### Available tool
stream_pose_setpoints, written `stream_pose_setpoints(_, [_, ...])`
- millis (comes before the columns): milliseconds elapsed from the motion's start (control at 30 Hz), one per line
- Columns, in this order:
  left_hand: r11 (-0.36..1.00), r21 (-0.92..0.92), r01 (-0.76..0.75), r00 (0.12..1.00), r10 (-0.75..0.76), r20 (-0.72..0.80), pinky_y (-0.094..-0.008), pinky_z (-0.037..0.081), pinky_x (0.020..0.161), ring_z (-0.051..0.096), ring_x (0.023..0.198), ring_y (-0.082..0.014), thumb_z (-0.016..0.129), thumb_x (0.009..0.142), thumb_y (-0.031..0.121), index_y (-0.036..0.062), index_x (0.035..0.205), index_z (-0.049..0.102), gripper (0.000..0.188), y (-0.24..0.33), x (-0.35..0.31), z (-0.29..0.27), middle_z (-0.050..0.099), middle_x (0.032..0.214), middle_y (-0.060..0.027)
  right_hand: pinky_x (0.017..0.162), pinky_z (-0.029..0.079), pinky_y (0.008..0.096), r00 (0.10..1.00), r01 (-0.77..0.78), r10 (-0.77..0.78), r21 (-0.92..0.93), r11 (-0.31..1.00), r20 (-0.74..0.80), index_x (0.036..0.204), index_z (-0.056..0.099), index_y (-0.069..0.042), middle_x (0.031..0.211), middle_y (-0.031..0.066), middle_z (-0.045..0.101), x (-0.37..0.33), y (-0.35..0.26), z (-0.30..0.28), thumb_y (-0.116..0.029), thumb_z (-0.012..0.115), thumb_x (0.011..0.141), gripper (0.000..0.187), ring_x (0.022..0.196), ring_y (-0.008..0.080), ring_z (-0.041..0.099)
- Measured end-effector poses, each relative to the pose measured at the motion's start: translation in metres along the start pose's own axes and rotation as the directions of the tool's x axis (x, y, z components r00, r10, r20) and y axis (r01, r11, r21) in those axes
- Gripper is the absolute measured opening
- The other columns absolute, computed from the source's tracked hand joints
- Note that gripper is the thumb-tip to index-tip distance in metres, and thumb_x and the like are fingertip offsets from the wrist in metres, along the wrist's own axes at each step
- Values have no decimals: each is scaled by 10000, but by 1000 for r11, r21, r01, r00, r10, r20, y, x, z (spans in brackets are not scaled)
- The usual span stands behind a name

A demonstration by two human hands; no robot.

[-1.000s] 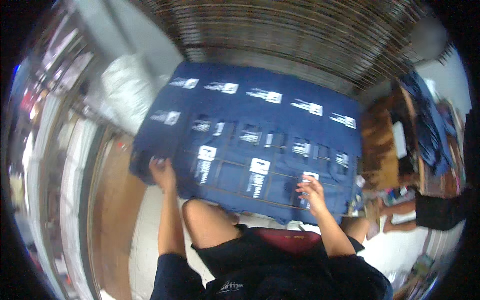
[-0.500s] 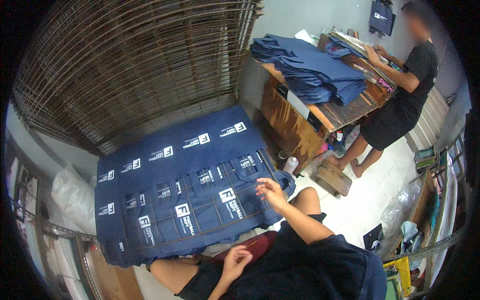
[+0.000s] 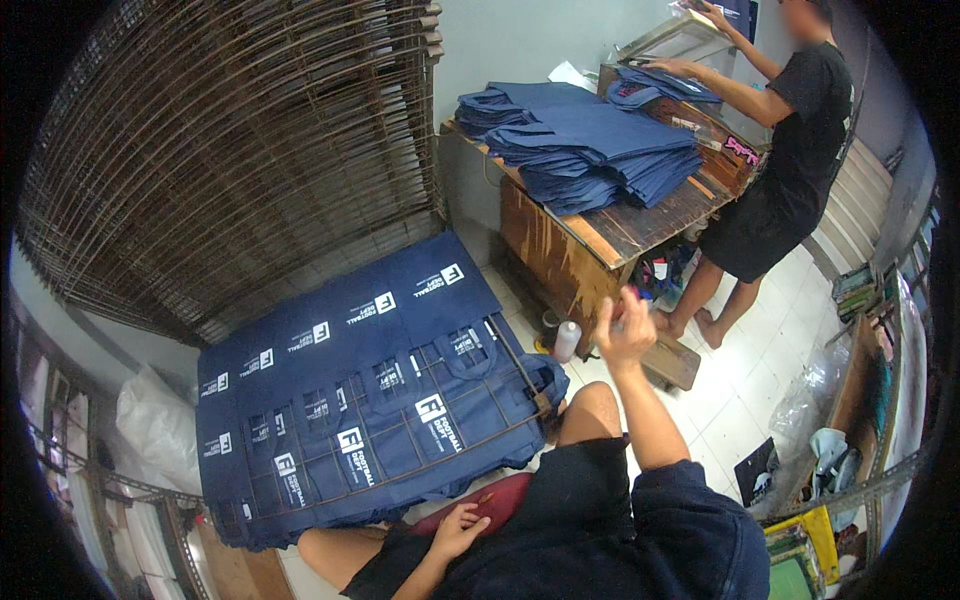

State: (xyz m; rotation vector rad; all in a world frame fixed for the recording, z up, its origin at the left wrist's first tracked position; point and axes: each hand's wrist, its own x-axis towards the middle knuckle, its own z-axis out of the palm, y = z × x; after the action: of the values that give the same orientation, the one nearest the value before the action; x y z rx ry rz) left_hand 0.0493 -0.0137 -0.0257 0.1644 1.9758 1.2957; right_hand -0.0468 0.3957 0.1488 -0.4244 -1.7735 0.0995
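Navy fabric bags with white prints [image 3: 330, 400] lie in overlapping rows before me on the left, on a low wire drying rack [image 3: 517, 362] whose bars show between them. My right hand [image 3: 627, 328] is raised beyond the rack's right edge, slightly blurred, fingers apart, and nothing shows in it. Close to my lap, my left hand [image 3: 460, 530] hangs loosely with its fingers partly stretched, beside a dark red surface [image 3: 505, 502] under me. It touches no bag.
Raised wire racks [image 3: 230, 140] lean behind the bags. A wooden table [image 3: 620, 235] carries stacked navy bags [image 3: 590, 145]; a person [image 3: 795, 150] there holds a tilted frame [image 3: 680, 40]. A bottle [image 3: 567, 341] and a wooden stool [image 3: 672, 362] stand on the floor. Shelving [image 3: 860, 420] lines the right.
My right hand has moved up and right, away from the bags. My left hand has shifted slightly left and down. The person at the table has raised the frame. The view has shifted.
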Motion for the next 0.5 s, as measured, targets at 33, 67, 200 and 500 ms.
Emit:
stream_pose_setpoints(33, [1000, 3, -4, 1000, 4, -5, -318, 505, 751, 619, 868, -200, 724, 782, 332, 2, 1189, 497, 570, -1, 0, 1, 631, 970, -136, 499, 410, 374, 983, 136, -137, -19, 991, -123, 1033, 589, -72, 715, 97, 520, 16, 12, 6, -134, 710, 715, 346, 583, 264, 528])
stream_pose_setpoints(67, [1000, 8, -3, 1000, 3, -15, -316, 506, 749, 619, 866, -198, 725, 781, 332, 2, 1183, 502, 566, -4, 0, 1, 631, 970, -136, 502, 405, 359, 969, 195, -184, 55, 979, -166, 1036, 589, -69, 705, 91, 513, 33, 21, 14, -111, 706, 715, 344, 572, 246, 511])
stream_pose_setpoints(200, [999, 44, 7, 997, -3, -82, -311, 508, 746, 621, 850, -190, 729, 777, 333, 4, 1171, 513, 557, 1, -8, -1, 631, 958, -135, 527, 402, 323, 986, -6, 57, 316, 949, -154, 1058, 571, -46, 691, 69, 525, 124, 37, 54, -81, 680, 746, 332, 571, 168, 479])
stream_pose_setpoints(500, [993, 114, 4, 991, 11, -135, -309, 512, 728, 625, 802, -180, 734, 774, 329, 7, 1107, 549, 499, 4, -7, 8, 637, 895, -113, 907, 475, 450, 432, -592, 678, 754, -283, 594, 1425, 137, -44, 1330, 340, 327, 278, 129, 150, -457, 553, 859, 814, 1158, 430, 465])
